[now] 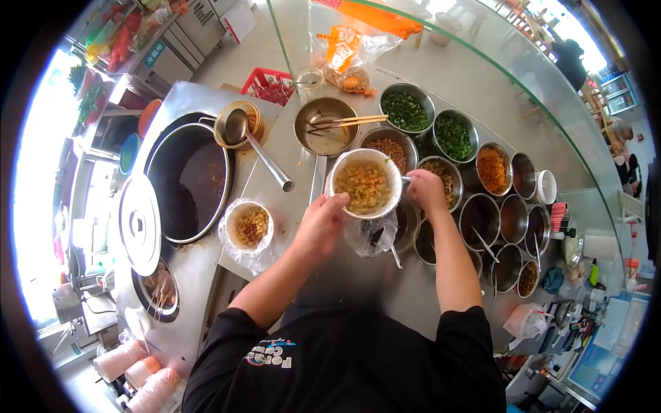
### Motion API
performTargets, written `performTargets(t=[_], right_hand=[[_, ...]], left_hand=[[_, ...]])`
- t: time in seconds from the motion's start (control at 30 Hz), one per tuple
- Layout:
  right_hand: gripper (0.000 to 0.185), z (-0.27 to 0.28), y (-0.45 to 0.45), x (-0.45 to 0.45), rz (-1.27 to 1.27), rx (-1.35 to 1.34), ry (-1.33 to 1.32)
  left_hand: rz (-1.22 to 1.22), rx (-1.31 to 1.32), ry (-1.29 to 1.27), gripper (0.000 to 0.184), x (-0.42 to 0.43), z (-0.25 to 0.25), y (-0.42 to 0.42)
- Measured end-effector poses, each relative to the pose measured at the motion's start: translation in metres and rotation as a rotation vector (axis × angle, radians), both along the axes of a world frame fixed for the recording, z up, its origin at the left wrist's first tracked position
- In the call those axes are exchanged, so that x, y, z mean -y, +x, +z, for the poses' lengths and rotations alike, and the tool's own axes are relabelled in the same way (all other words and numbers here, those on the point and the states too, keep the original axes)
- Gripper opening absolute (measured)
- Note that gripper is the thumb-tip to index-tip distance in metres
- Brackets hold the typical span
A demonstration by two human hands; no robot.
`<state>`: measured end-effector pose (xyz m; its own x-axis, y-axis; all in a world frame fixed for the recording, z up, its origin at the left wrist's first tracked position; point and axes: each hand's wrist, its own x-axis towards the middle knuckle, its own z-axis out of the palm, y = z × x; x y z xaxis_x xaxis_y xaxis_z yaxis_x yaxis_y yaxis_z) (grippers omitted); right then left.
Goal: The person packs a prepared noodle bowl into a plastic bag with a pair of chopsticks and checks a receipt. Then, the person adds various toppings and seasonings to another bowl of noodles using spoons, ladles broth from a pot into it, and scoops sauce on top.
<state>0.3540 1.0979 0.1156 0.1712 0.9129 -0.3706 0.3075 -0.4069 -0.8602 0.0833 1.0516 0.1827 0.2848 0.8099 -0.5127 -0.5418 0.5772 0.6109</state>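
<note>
My left hand point(322, 224) grips the side of a white bowl point(339, 181), lined with a clear plastic bag point(372, 237) that hangs below it. Yellowish diced food point(363, 184) fills the bowl. At the bowl's right rim, my right hand point(428, 191) is closed around a metal utensil point(407, 179); only a short piece of its handle shows, so its head cannot be made out. A second bagged bowl point(250, 228) with similar food stands on the counter to the left of my left forearm.
Steel containers of chopped greens point(406, 110), orange bits point(491, 168) and sauces stand at right. Behind the held bowl, chopsticks point(351, 122) lie across a steel bowl point(326, 109). A large dark pot point(186, 182) and a ladle point(265, 160) are at left. A glass screen point(530, 103) edges the counter.
</note>
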Motion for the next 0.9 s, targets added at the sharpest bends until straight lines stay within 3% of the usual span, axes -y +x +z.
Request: performTargets(t=[0.03, 0.1, 0.23, 0.4, 0.43, 0.5, 0.63, 0.67, 0.77, 0.83, 0.9], right_hand=[[0.020, 0.006, 0.003, 0.003, -0.001, 0.002, -0.004], [0.020, 0.017, 0.013, 0.010, -0.192, -0.335, -0.050], [0.021, 0.043, 0.022, 0.028, -0.320, -0.353, 0.053], [0.021, 0.104, 0.016, 0.054, -0.266, -0.359, 0.230], [0.021, 0.104, 0.016, 0.049, -0.267, -0.360, 0.232], [0.022, 0.099, 0.019, 0.027, -0.246, 0.041, 0.405], [0.023, 0.055, 0.039, -0.057, -0.198, 0.545, 0.345], [0.024, 0.031, 0.046, -0.079, -0.175, 0.686, 0.433], [0.024, 0.004, 0.046, -0.118, -0.068, 0.701, 0.280], [0.025, -0.007, 0.045, -0.131, -0.019, 0.586, 0.276], [0.025, -0.008, 0.045, -0.132, -0.133, 0.285, 0.110]], left_hand=[[0.000, -0.025, 0.006, 0.040, 0.000, -0.003, -0.004], [-0.004, -0.045, 0.012, 0.040, 0.000, -0.006, -0.009], [-0.002, -0.065, -0.011, 0.043, 0.002, 0.001, -0.012], [-0.005, -0.027, 0.014, 0.047, -0.004, 0.009, 0.000], [-0.018, -0.031, 0.035, 0.046, -0.007, 0.007, 0.006], [-0.037, -0.037, 0.056, 0.045, -0.013, 0.008, 0.016], [-0.087, -0.010, 0.040, 0.051, -0.025, 0.013, 0.033], [-0.094, 0.004, 0.034, 0.051, -0.026, 0.014, 0.036], [-0.099, -0.006, 0.035, 0.050, -0.030, 0.020, 0.038], [-0.082, -0.005, 0.014, 0.047, -0.035, 0.014, 0.037], [-0.061, -0.001, 0.019, 0.046, -0.040, 0.004, 0.036]])
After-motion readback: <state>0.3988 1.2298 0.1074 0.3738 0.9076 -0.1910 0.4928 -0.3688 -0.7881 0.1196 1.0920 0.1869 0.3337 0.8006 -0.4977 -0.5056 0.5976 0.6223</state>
